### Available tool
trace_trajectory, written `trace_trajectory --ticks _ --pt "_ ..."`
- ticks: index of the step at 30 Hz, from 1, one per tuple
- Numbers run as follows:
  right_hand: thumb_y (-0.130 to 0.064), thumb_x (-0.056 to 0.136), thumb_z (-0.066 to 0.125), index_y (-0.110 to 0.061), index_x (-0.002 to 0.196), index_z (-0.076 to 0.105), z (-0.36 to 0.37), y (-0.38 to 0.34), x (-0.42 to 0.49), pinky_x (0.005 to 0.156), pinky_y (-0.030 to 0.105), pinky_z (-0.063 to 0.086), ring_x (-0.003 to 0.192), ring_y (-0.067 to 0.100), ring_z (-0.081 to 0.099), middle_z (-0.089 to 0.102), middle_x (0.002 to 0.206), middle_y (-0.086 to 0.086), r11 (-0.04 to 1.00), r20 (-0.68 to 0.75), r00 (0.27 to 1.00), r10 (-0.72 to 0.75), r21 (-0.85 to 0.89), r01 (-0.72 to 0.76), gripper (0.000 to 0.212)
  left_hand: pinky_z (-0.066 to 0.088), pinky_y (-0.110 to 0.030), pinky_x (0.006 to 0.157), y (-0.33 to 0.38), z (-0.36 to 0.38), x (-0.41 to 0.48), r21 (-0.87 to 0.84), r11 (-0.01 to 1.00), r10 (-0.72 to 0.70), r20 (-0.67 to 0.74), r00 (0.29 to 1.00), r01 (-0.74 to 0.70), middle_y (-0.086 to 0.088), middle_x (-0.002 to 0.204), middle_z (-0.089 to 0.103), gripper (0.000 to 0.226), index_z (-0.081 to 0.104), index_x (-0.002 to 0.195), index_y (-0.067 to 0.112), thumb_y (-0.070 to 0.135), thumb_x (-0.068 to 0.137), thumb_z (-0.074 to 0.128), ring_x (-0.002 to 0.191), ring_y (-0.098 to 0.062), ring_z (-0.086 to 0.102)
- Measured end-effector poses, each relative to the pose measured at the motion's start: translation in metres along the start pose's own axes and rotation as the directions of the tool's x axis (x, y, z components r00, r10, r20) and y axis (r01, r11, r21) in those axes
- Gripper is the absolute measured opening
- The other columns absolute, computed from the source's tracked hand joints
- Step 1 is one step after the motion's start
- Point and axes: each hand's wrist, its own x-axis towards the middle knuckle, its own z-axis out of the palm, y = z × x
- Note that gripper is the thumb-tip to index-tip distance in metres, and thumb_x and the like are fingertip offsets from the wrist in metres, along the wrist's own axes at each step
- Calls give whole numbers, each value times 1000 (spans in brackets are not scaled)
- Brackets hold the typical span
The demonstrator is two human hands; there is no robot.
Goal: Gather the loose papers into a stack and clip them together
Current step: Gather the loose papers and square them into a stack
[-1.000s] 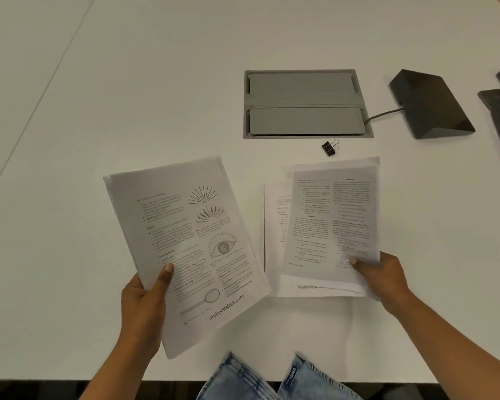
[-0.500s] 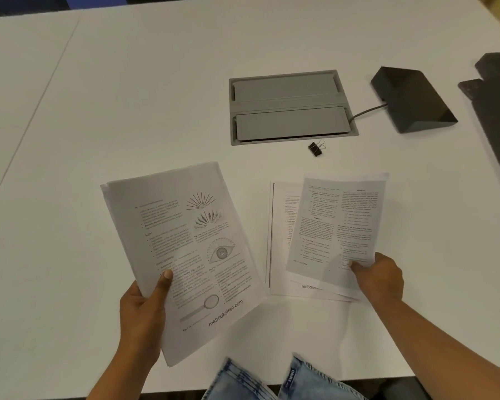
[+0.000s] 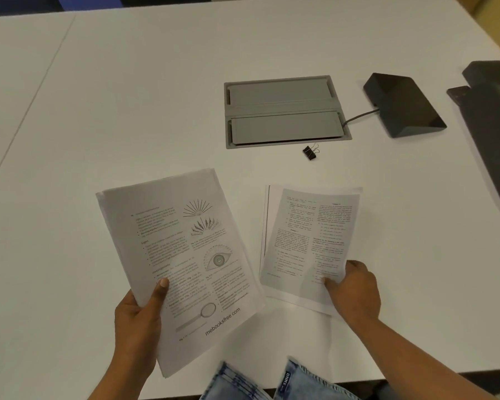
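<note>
The left hand (image 3: 139, 319) grips a sheaf of printed pages (image 3: 179, 255) by its lower left edge, thumb on top, holding it tilted above the white table (image 3: 127, 96). The right hand (image 3: 355, 290) pinches the lower right corner of a text sheet (image 3: 309, 235) that lies over more papers (image 3: 286, 298) on the table. A black binder clip (image 3: 310, 153) rests farther back, just in front of a grey cable hatch (image 3: 285, 111), apart from all the sheets.

Head cam only, wide-angle, fwd & down onto table (image 3: 156, 96), close above near edge.
</note>
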Motion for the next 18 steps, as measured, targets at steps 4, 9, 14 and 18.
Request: trace_trajectory --ticks 4,9,14,18 --pt "-39 83 68 -9 133 56 12 -2 -11 87 43 54 117 30 56 61 132 9 976 1 989 -149 -158 147 59 55 -43 78 -2 0 -3 -5 1000 -3 5 1000 3 -3 99 74 8 68 95 23 18 94 63 85 -30 70" --pt "-28 89 66 6 139 45 24 -3 -17 100 45 50 136 31 47 51 144 19 961 51 982 -182 -203 189 64 56 -43 75 -4 -3 -3 3 1000 -10 -7 1000 10 -1 97 75 7 68 96 23 19 93 64 85 -31 71" --pt "-2 70 84 11 116 64 26 -4 -21 76 49 59 112 38 66 68 116 26 935 -8 946 -325 -150 320 52 57 -51 79 -3 -3 -4 28 1000 -13 -6 1000 13 -2 100 74 7 68 96 25 20 93 64 88 -34 71" --pt "3 74 77 0 96 76 24 -9 -22 74 42 60 100 39 69 74 99 22 964 -59 962 -265 -25 264 22 57 -46 76 0 -1 -5 25 1000 -8 -5 1000 8 -5 103 74 9 68 101 23 20 94 63 88 -35 71"
